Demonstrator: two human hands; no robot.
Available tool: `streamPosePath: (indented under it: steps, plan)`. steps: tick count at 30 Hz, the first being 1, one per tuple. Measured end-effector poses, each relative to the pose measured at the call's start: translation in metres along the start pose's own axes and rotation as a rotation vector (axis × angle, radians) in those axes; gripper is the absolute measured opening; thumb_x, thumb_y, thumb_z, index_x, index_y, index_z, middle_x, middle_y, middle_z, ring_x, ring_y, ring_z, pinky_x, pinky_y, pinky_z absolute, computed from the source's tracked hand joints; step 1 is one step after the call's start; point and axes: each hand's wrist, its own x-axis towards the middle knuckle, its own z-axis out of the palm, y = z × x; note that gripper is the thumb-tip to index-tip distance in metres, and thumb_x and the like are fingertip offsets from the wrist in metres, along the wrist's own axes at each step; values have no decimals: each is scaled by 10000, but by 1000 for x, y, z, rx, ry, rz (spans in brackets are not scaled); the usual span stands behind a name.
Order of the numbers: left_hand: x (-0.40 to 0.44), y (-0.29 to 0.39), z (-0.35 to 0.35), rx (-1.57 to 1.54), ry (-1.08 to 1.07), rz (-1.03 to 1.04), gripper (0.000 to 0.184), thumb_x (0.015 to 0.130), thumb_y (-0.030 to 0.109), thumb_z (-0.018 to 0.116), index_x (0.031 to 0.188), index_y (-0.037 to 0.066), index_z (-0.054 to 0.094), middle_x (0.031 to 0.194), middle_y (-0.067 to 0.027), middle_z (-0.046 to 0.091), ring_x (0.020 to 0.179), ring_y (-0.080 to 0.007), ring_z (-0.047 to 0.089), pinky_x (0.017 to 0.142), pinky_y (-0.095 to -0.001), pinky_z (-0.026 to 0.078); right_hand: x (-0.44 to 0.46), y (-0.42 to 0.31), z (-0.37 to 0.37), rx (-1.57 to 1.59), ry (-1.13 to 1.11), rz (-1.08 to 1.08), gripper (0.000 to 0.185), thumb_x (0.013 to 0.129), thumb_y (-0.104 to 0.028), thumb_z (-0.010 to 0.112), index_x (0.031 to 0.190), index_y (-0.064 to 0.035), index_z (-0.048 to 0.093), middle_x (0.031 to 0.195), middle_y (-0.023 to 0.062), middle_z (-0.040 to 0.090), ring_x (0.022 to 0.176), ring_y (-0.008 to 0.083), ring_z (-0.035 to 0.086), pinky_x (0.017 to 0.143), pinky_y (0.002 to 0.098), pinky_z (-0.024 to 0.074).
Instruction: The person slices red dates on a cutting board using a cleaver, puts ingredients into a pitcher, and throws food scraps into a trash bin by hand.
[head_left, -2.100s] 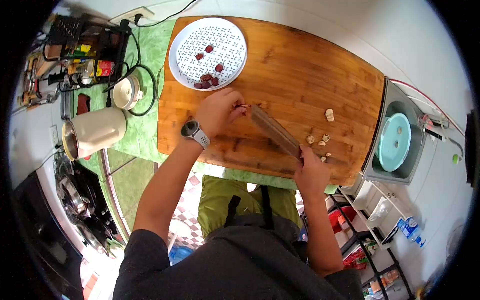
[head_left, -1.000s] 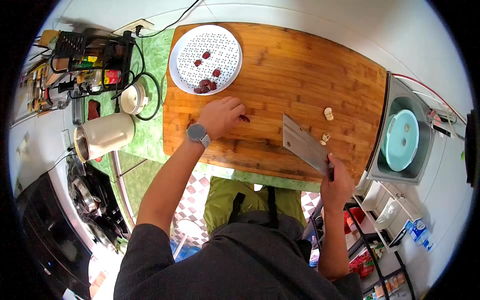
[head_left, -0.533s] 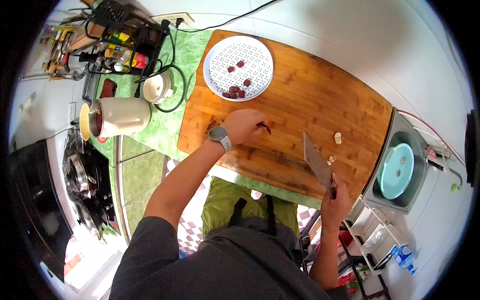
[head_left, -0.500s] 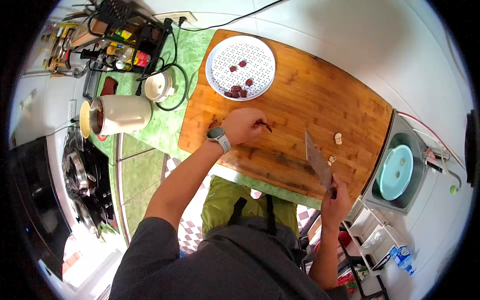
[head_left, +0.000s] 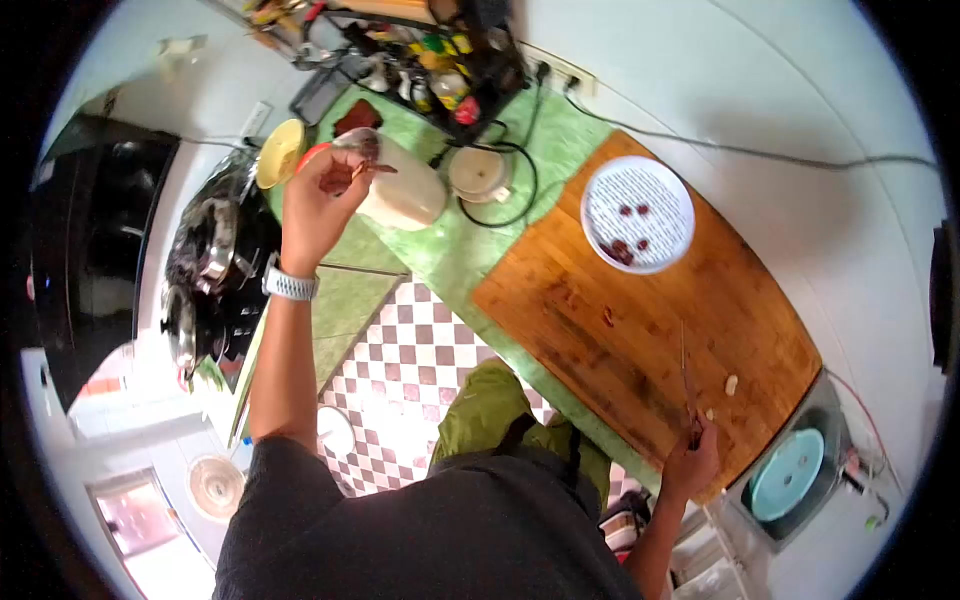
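Note:
My left hand, a watch on its wrist, is raised by the mouth of a cream-coloured canister. A small dark red strip is pinched in its fingers; its exact kind does not show. My right hand grips a cleaver, seen almost edge-on above the wooden cutting board. Dark red scraps lie on the board. At its far side stands a white perforated plate holding several wrinkled dark red pieces. Small pale pieces lie near the cleaver.
A white cup-shaped appliance and black cord sit on the green counter. A yellow bowl is left of the canister, with a bottle rack behind. A teal basin sits in the sink at right.
My left hand has moved from the board over to the canister, carrying the dark red strip. My right hand still holds the cleaver. The view has turned toward the left.

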Motion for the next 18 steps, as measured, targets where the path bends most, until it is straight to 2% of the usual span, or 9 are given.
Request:
streamPosePath:
  steps: [1,3,4,5,8,13,14,16,18]
  plan:
    - [10,-2,-19,141,21,8,161,922,72,760,1034,-30,706,912,-38,748,848,-94,709,789,-260,568,1,-8,3,17,4,-29,251,942,-1,703,1184,-60,733,928,169,745,787,296,730,701,363,550]
    - [32,-18,-44,276,28,17,155,903,78,755,1013,-21,711,887,-60,748,824,-113,718,770,-271,574,3,-19,4,50,-37,-17,213,964,-60,691,1173,-51,736,1021,194,772,916,357,771,753,394,597]
    - [43,-33,-52,287,-6,64,156,890,76,753,1024,1,724,911,-89,769,812,-164,740,755,-303,587,4,-25,9,19,-22,0,203,949,-48,711,1150,-46,741,999,198,771,899,353,772,752,389,594]
    - [54,-47,-55,278,6,64,156,890,76,753,1024,1,724,911,-89,769,812,-164,740,755,-303,587,6,-30,10,16,-14,-11,203,949,-48,711,1150,-46,741,999,198,771,899,353,772,752,389,594]
    - [79,-89,-58,444,-166,152,240,847,100,783,1075,34,746,1005,-134,783,852,-265,753,778,-376,599,9,-52,9,7,-41,-30,201,936,-33,717,1136,-46,740,995,203,769,879,349,770,744,395,592]
    - [87,-101,-59,546,-103,260,267,836,136,817,1093,71,778,1101,-105,770,918,-292,736,825,-403,585,9,-77,11,-6,-92,40,205,931,-20,707,1132,-52,731,1026,192,769,898,350,768,759,409,595]
    - [85,-98,-60,546,-79,294,262,845,138,813,1098,78,780,1093,-103,764,920,-292,734,822,-398,585,9,-73,12,-10,-90,49,205,931,-20,707,1132,-52,731,1026,192,769,898,350,768,759,409,595]
    - [72,-75,-58,524,36,341,228,877,140,794,1097,81,782,1042,-108,745,907,-295,718,807,-384,572,4,-65,22,54,66,-114,217,962,-6,694,1174,-33,728,893,152,717,742,238,679,677,347,523]
    - [52,-35,-47,443,106,276,182,917,109,754,1089,52,769,979,-121,734,851,-299,694,771,-390,547,0,-65,23,61,28,-40,210,959,-9,700,1166,-30,727,899,150,722,758,240,691,689,341,526]
